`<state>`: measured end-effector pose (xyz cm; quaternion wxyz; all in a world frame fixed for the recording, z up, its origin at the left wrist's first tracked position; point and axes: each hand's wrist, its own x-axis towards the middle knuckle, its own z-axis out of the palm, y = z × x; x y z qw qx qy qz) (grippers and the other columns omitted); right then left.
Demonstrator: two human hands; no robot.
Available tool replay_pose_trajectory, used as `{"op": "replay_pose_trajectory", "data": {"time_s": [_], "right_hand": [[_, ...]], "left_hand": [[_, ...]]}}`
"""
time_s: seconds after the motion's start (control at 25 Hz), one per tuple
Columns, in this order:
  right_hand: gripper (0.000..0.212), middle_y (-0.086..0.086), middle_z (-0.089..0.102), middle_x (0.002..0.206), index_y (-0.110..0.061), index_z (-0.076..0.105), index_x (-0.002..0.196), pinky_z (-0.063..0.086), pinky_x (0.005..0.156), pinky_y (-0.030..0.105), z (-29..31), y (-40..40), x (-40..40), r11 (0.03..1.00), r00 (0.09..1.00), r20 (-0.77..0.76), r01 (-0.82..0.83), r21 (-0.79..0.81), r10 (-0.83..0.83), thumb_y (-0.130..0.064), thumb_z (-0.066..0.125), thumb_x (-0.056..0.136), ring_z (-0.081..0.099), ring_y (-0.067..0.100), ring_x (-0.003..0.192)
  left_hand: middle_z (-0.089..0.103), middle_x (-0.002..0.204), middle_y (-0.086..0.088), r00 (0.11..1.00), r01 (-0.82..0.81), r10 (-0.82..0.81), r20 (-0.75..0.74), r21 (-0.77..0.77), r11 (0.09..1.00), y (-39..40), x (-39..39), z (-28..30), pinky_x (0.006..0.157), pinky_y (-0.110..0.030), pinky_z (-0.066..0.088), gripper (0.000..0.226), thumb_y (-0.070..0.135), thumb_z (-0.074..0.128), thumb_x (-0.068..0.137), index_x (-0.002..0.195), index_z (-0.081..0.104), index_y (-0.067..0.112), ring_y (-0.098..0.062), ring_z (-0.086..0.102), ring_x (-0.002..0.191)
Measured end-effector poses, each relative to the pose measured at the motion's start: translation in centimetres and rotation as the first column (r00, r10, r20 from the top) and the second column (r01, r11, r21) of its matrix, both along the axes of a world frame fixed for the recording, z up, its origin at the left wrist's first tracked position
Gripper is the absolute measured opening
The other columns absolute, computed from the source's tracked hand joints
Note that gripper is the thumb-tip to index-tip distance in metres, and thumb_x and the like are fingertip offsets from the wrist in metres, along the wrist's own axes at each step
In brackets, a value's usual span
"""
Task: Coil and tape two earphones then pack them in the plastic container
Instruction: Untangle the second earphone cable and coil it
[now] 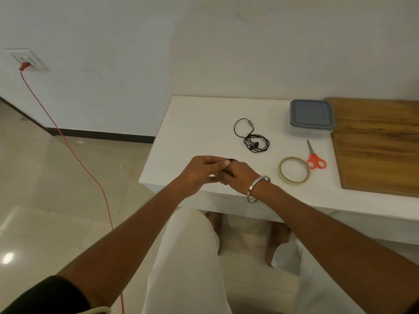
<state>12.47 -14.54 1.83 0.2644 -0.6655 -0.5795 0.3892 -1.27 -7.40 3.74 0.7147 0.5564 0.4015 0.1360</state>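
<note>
My left hand (201, 171) and my right hand (238, 173) meet above the near left part of the white table (192, 132). Together they hold a small black earphone coil (230, 160), mostly hidden between the fingers. A second black earphone (252, 137) lies loosely coiled on the table farther back. The tape roll (294, 169) lies flat to the right of my right hand. The plastic container (311, 118) with its grey lid on stands at the back right.
Orange-handled scissors (314, 156) lie between the tape roll and a wooden board (376, 143) at the table's right end. A red cable (68, 143) runs from a wall socket (26, 61) down across the floor to my left.
</note>
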Motion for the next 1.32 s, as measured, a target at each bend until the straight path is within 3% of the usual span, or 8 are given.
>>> {"op": "replay_pose_trajectory", "data": {"time_s": [0.12,0.24,0.4,0.68,0.76,1.0,1.16,1.32], "right_hand": [[0.024,0.0,0.06,0.086,-0.011,0.065,0.102,0.049,0.06,0.015,0.1,-0.2,-0.4,0.997,0.998,-0.008,0.06,0.042,-0.059,-0.021,0.044,0.097,0.065,0.016,0.071],[0.025,0.007,0.063,0.092,-0.008,0.068,0.099,0.056,0.067,0.028,-0.2,-0.1,-0.5,0.996,0.997,0.068,0.025,0.089,-0.031,-0.025,0.049,0.096,0.064,0.019,0.071],[0.024,0.002,0.056,0.086,-0.006,0.069,0.093,0.041,0.071,0.024,0.0,-0.1,-0.6,0.984,0.986,0.158,-0.072,0.165,0.045,-0.025,0.054,0.094,0.051,0.013,0.075],[0.034,0.008,0.063,0.105,-0.009,0.057,0.11,0.05,0.08,0.03,-0.7,-0.8,-1.1,0.977,0.975,0.22,-0.087,0.196,0.043,-0.018,0.038,0.083,0.057,0.018,0.089],[0.032,0.008,0.062,0.108,-0.009,0.049,0.117,0.052,0.079,0.03,-0.8,-1.3,-1.1,0.97,0.981,0.195,-0.036,0.239,-0.012,-0.011,0.043,0.085,0.06,0.019,0.091],[0.027,-0.002,0.051,0.074,-0.005,0.035,0.114,0.039,0.053,0.025,-0.2,-1.4,-1.2,0.949,0.985,0.024,0.157,0.274,-0.17,-0.001,0.039,0.088,0.051,0.009,0.059],[0.039,0.006,0.062,0.083,-0.009,0.031,0.127,0.052,0.063,0.033,-0.3,-0.9,-1.5,0.948,0.973,-0.052,0.233,0.216,-0.227,0.0,0.038,0.09,0.062,0.021,0.07],[0.036,0.004,0.065,0.088,-0.012,0.031,0.128,0.054,0.068,0.032,-0.9,-0.8,-1.2,0.956,0.98,-0.061,0.2,0.213,-0.191,-0.004,0.04,0.094,0.063,0.015,0.07]], "left_hand": [[0.07,0.112,-0.016,1.0,0.017,-0.017,0.008,-0.005,1.0,0.1,0.0,-0.2,0.088,-0.034,0.056,0.03,0.023,0.063,0.092,0.115,0.069,0.005,-0.029,0.067,0.106],[0.07,0.108,-0.021,0.999,0.02,-0.02,-0.029,-0.007,1.0,0.3,0.0,-0.6,0.094,-0.039,0.054,0.032,0.025,0.06,0.094,0.112,0.069,0.0,-0.033,0.066,0.102],[0.066,0.093,-0.018,0.999,-0.04,0.039,-0.026,-0.049,0.998,0.2,0.0,-1.0,0.086,-0.036,0.054,0.029,0.019,0.05,0.1,0.104,0.066,-0.005,-0.025,0.062,0.087],[0.062,0.086,-0.005,0.977,-0.213,0.21,-0.039,-0.126,0.969,-0.9,1.2,-1.3,0.071,-0.032,0.052,0.026,0.021,0.039,0.104,0.096,0.061,0.01,-0.016,0.058,0.081],[0.065,0.09,-0.008,0.972,-0.235,0.232,-0.037,-0.112,0.965,-1.3,1.6,-1.2,0.072,-0.034,0.054,0.03,0.021,0.036,0.105,0.102,0.062,0.008,-0.017,0.061,0.084],[0.064,0.099,-0.013,0.961,-0.275,0.269,-0.056,-0.136,0.952,-1.5,1.9,-1.5,0.073,-0.032,0.054,0.036,0.023,0.037,0.105,0.121,0.06,0.0,-0.019,0.062,0.091],[0.066,0.09,-0.007,0.937,-0.349,0.345,-0.054,-0.179,0.92,-1.5,1.9,-1.7,0.07,-0.032,0.054,0.027,0.021,0.042,0.103,0.113,0.059,0.003,-0.018,0.063,0.084],[0.064,0.083,-0.009,0.933,-0.356,0.357,-0.037,-0.216,0.909,-1.3,1.6,-1.6,0.063,-0.032,0.054,0.02,0.02,0.046,0.102,0.098,0.06,0.007,-0.02,0.06,0.081]]}}
